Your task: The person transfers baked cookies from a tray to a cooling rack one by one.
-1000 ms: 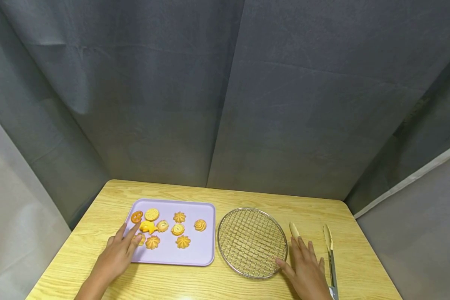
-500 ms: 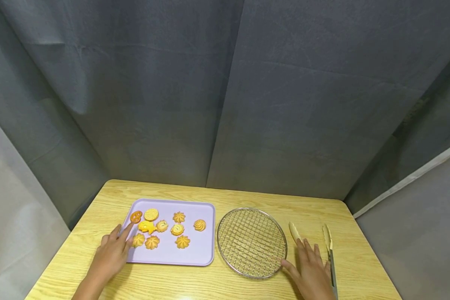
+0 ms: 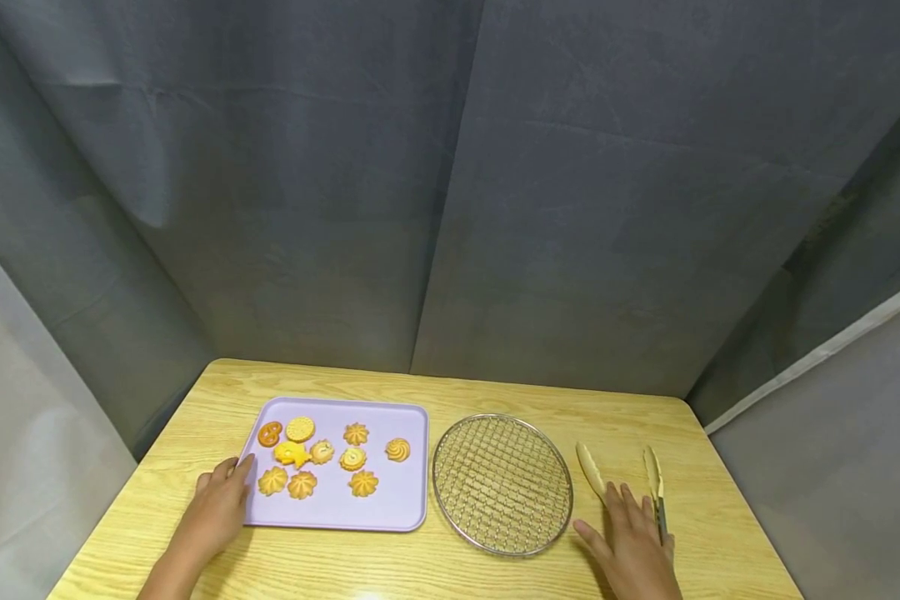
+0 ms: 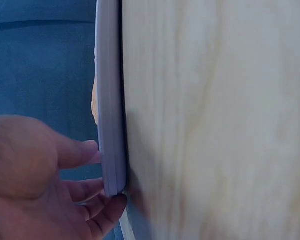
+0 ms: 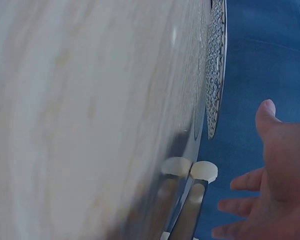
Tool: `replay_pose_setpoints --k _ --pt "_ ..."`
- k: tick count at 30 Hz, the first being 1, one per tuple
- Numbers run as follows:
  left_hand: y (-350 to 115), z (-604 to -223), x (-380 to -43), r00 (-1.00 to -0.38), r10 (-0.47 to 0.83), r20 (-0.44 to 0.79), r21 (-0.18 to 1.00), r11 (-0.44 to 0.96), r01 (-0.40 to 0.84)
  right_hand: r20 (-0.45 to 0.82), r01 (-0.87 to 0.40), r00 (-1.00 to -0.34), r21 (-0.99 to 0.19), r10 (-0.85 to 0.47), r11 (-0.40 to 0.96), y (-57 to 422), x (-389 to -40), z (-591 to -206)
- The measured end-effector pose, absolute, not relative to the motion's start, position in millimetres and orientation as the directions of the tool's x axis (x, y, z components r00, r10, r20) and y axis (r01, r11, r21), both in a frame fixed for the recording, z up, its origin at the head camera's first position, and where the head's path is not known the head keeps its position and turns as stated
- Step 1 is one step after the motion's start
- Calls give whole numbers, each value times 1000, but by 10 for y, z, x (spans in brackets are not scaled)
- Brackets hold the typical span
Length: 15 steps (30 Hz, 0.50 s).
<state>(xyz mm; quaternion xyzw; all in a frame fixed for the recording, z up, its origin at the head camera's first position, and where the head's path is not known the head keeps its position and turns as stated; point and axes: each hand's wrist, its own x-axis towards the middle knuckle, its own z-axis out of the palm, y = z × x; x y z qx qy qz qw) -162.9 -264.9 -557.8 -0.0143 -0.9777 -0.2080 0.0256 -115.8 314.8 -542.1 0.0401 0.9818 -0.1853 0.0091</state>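
Observation:
My left hand is at the left edge of a lilac tray. In the left wrist view the thumb lies at the upper side of the tray's rim and the fingers curl round its end, pinching it. Pretzel, fish-shaped, round and flower-shaped cookies lie spread on the tray. My right hand, fingers spread, hovers above a pair of tongs with cream tips and dark arms. Part of the tongs is hidden beneath that hand. In the right wrist view, a cream tip shows beside the fingers.
A round wire rack with a metal rim lies between the tray and the tongs. Everything rests on a wooden table. Grey curtains hang behind and on both sides.
My left hand has drawn back leftward from over the cookies to the tray's left edge. My right hand has moved right, away from the rack's rim and over the tongs.

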Motion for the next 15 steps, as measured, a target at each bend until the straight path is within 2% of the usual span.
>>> replay_pose_setpoints --k 6,11,15 --pt "-2704 -5558 -1650 -1000 13 -8 438 899 8 -110 123 -990 -403 85 907 3204 -1155 -5431" --pt "-2813 -5537 -1678 -997 50 -59 514 858 13 -154 138 -985 -421 79 897 3254 -1140 -5420" --pt "-2921 -5542 -1730 -992 79 -97 575 818 9 -139 127 -988 -416 75 901 3306 -1129 -5428"
